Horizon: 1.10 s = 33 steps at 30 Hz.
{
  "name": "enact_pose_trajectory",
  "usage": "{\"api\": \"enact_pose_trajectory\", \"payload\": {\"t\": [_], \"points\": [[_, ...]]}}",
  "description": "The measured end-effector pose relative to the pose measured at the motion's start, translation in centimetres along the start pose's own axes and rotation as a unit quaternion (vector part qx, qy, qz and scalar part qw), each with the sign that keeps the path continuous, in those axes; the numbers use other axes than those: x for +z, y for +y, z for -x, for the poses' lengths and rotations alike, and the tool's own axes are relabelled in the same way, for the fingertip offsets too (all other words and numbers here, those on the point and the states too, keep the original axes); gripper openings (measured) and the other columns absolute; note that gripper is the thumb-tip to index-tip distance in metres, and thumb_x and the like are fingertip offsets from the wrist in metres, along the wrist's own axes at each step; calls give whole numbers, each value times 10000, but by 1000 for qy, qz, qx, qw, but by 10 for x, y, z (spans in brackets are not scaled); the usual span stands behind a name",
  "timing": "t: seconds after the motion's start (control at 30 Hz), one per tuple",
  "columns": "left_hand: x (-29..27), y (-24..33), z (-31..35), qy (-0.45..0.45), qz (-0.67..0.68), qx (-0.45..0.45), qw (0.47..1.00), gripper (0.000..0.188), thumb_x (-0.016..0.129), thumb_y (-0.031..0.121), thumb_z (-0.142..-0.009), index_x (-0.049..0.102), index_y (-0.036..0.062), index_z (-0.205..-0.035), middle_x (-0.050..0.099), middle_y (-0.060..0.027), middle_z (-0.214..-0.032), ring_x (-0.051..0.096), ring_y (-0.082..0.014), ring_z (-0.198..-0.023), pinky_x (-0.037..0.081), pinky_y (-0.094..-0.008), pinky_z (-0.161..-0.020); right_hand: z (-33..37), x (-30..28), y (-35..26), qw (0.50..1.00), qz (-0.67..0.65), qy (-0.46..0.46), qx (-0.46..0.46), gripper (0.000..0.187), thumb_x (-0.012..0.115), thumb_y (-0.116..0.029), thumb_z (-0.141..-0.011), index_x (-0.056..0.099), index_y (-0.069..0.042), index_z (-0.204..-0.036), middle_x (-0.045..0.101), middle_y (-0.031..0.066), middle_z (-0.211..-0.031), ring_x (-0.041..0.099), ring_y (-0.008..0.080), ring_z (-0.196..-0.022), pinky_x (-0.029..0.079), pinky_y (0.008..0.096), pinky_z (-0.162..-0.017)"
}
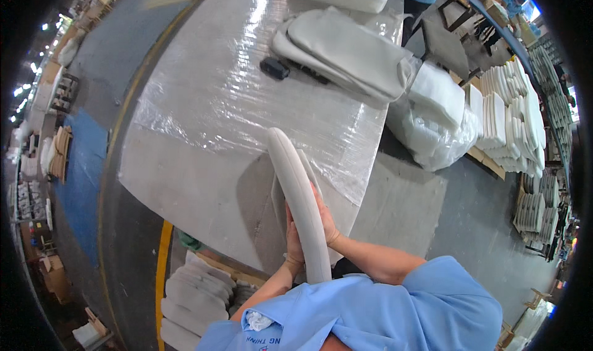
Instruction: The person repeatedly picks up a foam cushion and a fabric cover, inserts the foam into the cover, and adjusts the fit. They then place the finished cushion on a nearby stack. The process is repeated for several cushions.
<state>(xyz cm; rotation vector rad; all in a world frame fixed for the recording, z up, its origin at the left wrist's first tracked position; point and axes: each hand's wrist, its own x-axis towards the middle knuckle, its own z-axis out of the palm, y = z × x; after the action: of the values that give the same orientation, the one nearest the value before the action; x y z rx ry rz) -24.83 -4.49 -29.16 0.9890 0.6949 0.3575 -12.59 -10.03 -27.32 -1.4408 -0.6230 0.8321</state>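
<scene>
A light grey padded chair cushion (290,172) with a seam along its curved edge stands on its side in front of my body. My left hand (294,240) presses against its left face, its fingers partly hidden behind the cushion. On the opposite face lies my right hand (325,220), so the cushion is held between the two. Loose grey flaps of cover (278,193) show on both sides of it, over the table (197,184).
Clear plastic film covers the far part of the table. Several grey cushions (346,48) lie at its far right, beside a small dark object (274,68). A plastic-wrapped bundle (438,129) and cushion stacks (506,110) stand to the right; more cushions (194,295) lie at lower left.
</scene>
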Motion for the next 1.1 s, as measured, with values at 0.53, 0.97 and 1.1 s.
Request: {"api": "enact_pose_trajectory", "payload": {"t": [0.53, 0.97, 1.1], "points": [[17, 74, -24, -37, 58, -10, 998, 723, 372, 528, -1127, 227, 78, -1674, 365, -99, -1652, 375, -231, -1505, 291, -353, -1252, -10, -26, -40, 990, -136, -21, -21, 793, 371, -563, -1109, 211, -26, -1671, 290, 149, -1707, 300, 270, -1561, 220, 405, -1278], [8, 10, -12, -63, -80, 71, 992, 693, 310, 500, -1137, 149, 119, -1693, 328, -127, -1670, 405, -233, -1491, 344, -403, -1244, 38, 9, 18, 978, -203, 39, 14, 866, 303, -629, -1078, 156, -24, -1680, 212, 167, -1735, 211, 304, -1600, 180, 422, -1291], [1, 3, -10, -43, -246, 119, 961, 644, 386, 441, -1103, 268, 88, -1628, 385, -158, -1612, 434, -278, -1452, 371, -422, -1202, 48, 16, 43, 958, -244, 91, 123, 810, 304, -589, -1088, 201, -34, -1669, 313, 156, -1677, 346, 273, -1519, 302, 403, -1231]]}}
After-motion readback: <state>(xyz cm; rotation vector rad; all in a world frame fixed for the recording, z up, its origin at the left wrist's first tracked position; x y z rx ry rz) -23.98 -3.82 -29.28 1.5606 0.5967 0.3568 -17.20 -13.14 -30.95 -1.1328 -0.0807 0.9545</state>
